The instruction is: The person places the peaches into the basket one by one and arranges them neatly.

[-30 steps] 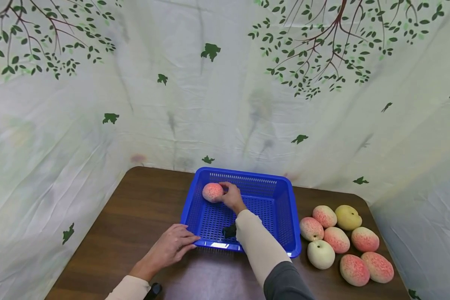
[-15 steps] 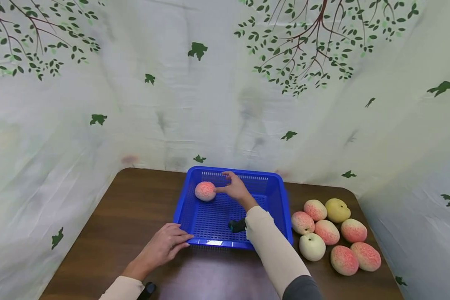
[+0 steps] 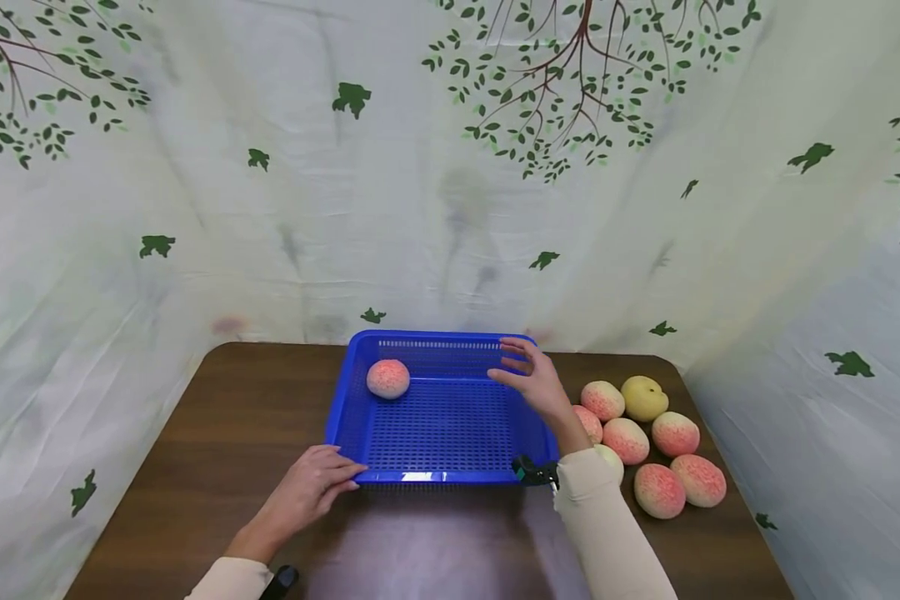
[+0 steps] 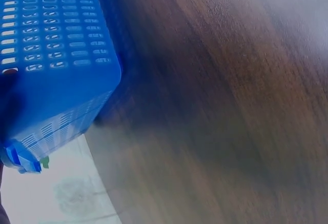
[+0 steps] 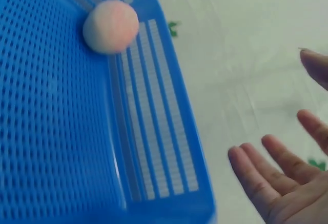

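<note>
A blue plastic basket [image 3: 442, 417] stands on the table. One pink-speckled peach [image 3: 387, 379] lies inside it at the back left, and the right wrist view shows this peach [image 5: 110, 26] against the basket wall. My left hand [image 3: 296, 492] holds the basket's near left corner, fingers and thumb at the rim. In the left wrist view the basket's slotted side [image 4: 56, 34] is close, and that hand is mostly hidden. Above the basket's right side is my right hand [image 3: 543, 383], fingers spread, holding nothing. The right wrist view shows its separated fingers [image 5: 256, 175].
Several more fruits lie right of the basket: pink peaches [image 3: 660, 492], a yellow one [image 3: 644, 398] and a pale one [image 3: 610, 461] partly behind the right forearm. The brown table [image 3: 232, 417] meets a leaf-printed cloth [image 3: 420, 208] at its back edge.
My right hand has let go of the peach in the basket and moved right, off to the basket's right side. My left hand stays at the corner. The head view has turned right.
</note>
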Demonstrator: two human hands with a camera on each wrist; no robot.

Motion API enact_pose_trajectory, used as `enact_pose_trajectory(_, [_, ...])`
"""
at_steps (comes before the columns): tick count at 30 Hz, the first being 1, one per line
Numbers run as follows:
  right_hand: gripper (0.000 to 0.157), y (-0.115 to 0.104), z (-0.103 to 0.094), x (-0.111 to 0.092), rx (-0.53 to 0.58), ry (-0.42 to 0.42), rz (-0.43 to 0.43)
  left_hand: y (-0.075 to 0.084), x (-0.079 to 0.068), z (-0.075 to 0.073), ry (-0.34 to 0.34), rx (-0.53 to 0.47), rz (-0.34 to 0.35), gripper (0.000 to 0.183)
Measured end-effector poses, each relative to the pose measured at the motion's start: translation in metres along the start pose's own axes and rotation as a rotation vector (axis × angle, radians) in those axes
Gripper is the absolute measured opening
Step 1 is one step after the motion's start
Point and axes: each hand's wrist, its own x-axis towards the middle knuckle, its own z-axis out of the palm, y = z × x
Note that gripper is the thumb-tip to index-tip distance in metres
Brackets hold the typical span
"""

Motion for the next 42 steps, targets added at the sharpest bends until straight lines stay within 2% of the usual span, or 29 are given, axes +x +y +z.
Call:
enact_pose_trajectory(4, [0.057, 0.006, -0.022, -0.021, 0.046, 0.103, -0.072, 0.0, 0.0, 0.001, 0.008, 0.004, 0.002, 0.048])
enact_pose_trajectory(8, [0.051, 0.018, -0.047, -0.041, 0.033, 0.221, -0.153, 0.0, 0.0, 0.001, 0.029, 0.001, 0.006, 0.051])
enact_pose_trajectory(11, [0.05, 0.024, -0.067, -0.06, 0.031, 0.309, -0.164, 0.0, 0.001, 0.002, 0.037, -0.004, 0.01, 0.052])
enact_pose_trajectory(18, [0.052, 0.047, -0.105, -0.104, 0.037, 0.55, -0.06, -0.001, 0.001, 0.003, 0.046, -0.006, 0.013, 0.052])
enact_pose_trajectory(21, [0.053, 0.064, -0.117, -0.122, -0.002, 0.644, -0.035, -0.001, 0.0, 0.003, 0.049, -0.013, 0.014, 0.051])
enact_pose_trajectory(26, [0.055, 0.102, -0.133, -0.148, -0.126, 0.807, -0.02, -0.001, -0.001, 0.004, 0.05, -0.015, 0.017, 0.05])
enact_pose_trajectory(29, [0.056, 0.118, -0.134, -0.158, -0.13, 0.908, 0.011, -0.001, -0.001, 0.004, 0.05, -0.015, 0.02, 0.049])
enact_pose_trajectory(33, [0.056, 0.119, -0.124, -0.17, -0.105, 1.006, 0.07, -0.004, -0.003, 0.006, 0.059, -0.024, 0.027, 0.044])
enact_pose_trajectory(38, [0.056, 0.13, -0.112, -0.182, -0.183, 1.105, 0.091, -0.002, -0.002, 0.006, 0.067, -0.035, 0.025, 0.042])
enact_pose_trajectory(42, [0.061, 0.142, -0.106, -0.188, -0.182, 1.143, 0.161, -0.002, -0.002, 0.005, 0.082, -0.035, 0.03, 0.041])
